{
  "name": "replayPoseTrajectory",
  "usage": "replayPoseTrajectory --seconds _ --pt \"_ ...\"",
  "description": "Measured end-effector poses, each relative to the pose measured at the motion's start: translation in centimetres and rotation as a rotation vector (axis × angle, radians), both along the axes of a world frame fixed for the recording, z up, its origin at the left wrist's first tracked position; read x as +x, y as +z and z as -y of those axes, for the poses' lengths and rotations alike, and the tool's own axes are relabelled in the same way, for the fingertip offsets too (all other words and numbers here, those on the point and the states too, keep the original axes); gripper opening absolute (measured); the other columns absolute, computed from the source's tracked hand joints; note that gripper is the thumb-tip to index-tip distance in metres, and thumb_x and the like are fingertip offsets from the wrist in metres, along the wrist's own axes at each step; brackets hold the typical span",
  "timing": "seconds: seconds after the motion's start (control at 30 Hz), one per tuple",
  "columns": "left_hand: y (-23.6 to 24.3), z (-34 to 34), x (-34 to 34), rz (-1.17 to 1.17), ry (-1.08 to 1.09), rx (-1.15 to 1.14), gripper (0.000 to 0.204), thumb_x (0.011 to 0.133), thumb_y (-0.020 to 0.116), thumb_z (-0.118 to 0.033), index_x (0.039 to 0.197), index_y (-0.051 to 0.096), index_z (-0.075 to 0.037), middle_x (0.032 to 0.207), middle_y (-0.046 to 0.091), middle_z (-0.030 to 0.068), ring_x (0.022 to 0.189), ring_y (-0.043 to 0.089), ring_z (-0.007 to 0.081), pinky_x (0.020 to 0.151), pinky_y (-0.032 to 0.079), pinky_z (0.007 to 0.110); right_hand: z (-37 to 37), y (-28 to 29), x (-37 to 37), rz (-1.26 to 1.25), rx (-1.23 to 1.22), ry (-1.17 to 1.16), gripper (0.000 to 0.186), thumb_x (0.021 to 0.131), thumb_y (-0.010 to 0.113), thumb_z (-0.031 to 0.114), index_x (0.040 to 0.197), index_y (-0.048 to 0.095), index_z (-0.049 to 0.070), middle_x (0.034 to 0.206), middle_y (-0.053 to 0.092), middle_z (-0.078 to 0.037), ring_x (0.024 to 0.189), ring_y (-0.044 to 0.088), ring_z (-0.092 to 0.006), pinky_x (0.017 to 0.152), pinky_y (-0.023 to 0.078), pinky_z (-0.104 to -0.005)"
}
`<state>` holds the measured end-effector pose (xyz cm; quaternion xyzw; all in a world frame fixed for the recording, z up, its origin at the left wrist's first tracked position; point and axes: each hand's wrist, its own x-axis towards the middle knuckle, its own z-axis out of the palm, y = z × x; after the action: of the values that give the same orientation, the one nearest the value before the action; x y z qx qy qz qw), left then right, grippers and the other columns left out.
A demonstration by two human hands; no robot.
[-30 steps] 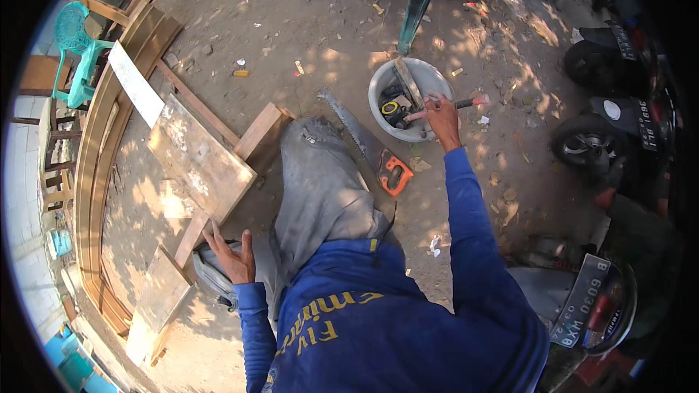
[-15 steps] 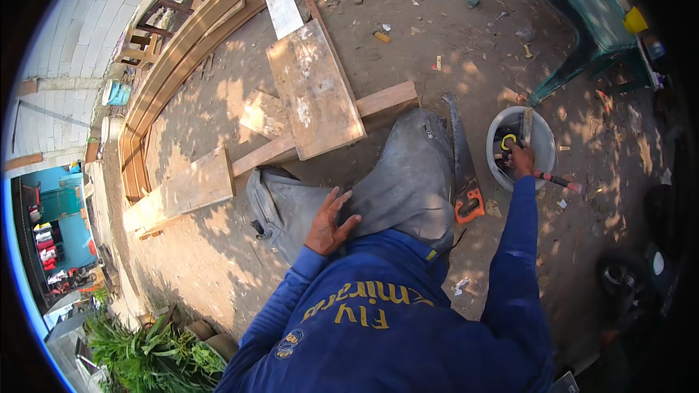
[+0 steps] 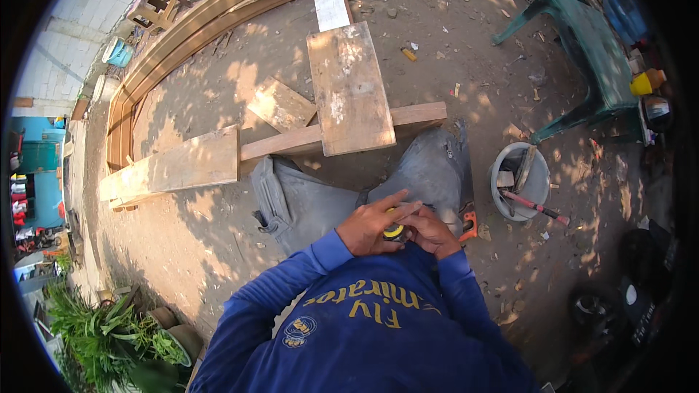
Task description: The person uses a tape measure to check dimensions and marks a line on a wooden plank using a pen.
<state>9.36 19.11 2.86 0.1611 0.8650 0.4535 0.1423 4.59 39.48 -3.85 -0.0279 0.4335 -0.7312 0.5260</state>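
Our left hand (image 3: 376, 222): raised before the chest, fingers stretched rightward, palm down, cupped over the right.
Our right hand (image 3: 431, 233): curled, knuckles up, tucked just under the left, touching it.
Our forearms: both bent inward in blue sleeves, meeting at the middle.
Our wrists: close together, cuffs nearly level.
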Motion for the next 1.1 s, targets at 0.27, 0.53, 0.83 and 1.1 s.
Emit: replayPoseTrajectory --seconds 0.27,0.53,0.83,1.1 --pt "-4.8 4.8 5.2 0.686 0.715 0.606 0.049 0.098 0.067 -0.042 0.13 0.062 -0.005 0.096 0.067 -0.0018 0.075 0.06 0.0066 0.063 0.051 0.022 5.7 5.7 -0.4 -0.422 0.521 0.061 0.05 0.098 0.066 0.03 0.141 0.055 0.007 0.096 0.07 -0.008 0.071 0.067 -0.0115 0.064 0.054 -0.0259" --pt "-5.8 5.9 5.2 0.054 0.568 0.108 0.051 0.097 0.063 -0.053 0.118 0.065 -0.006 0.087 0.066 0.0047 0.069 0.064 0.0146 0.063 0.053 0.03 8.1 3.6 1.2 -0.88 0.62 0.175 0.029 0.088 0.075 0.022 0.109 0.073 0.003 0.076 0.07 -0.006 0.065 0.065 -0.0098 0.059 0.051 -0.0275" --pt "-3.4 7.3 4.7 0.242 0.446 -0.003 0.062 0.094 0.06 -0.061 0.103 0.066 0.0 0.079 0.066 0.0244 0.076 0.065 0.0442 0.07 0.051 0.049 7.4 3.4 0.4 -0.365 0.459 0.096 0.023 0.09 0.078 0.02 0.099 0.065 0.003 0.078 0.066 -0.001 0.066 0.061 -0.0075 0.06 0.049 -0.0229" --pt "-3.8 13.4 1.5 0.198 0.547 -0.196 0.039 0.091 0.064 -0.043 0.094 0.073 -0.006 0.083 0.069 0.0233 0.085 0.067 0.0431 0.075 0.052 0.05 5.8 4.6 -5.2 -0.173 0.397 -0.316 0.017 0.093 0.072 0.024 0.096 0.062 0.011 0.079 0.065 0.001 0.061 0.062 -0.0081 0.057 0.049 -0.0227"
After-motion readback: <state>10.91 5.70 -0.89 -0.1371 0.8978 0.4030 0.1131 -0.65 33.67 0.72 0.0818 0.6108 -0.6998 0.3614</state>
